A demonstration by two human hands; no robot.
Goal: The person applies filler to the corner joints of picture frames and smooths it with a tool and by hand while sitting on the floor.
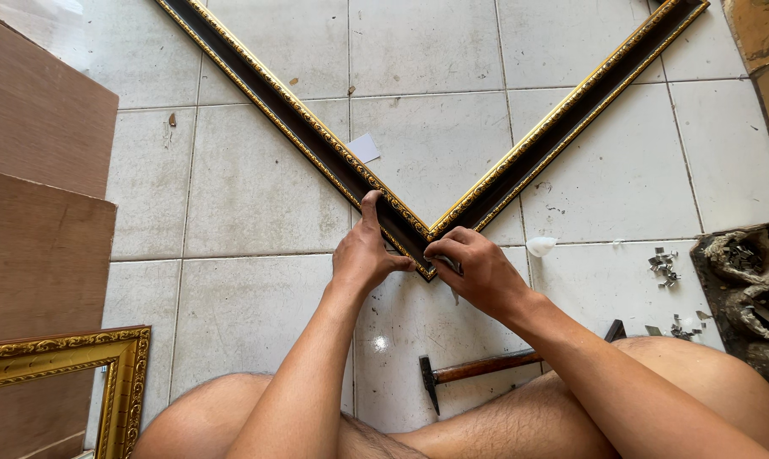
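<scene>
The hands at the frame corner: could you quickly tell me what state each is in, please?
Left hand: open, pressed on the dark gold-trimmed frame corner.
Right hand: closed, pinching something small at the corner; what it is cannot be told.

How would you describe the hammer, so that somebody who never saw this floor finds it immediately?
Start from the dark, gold-edged frame corner on the white tiled floor, where the left hand and right hand meet. Just below, toward the person's legs, lies the hammer. It is the only tool with a brown wooden handle and a dark metal head, unlike the small metal clips scattered farther right.
</scene>
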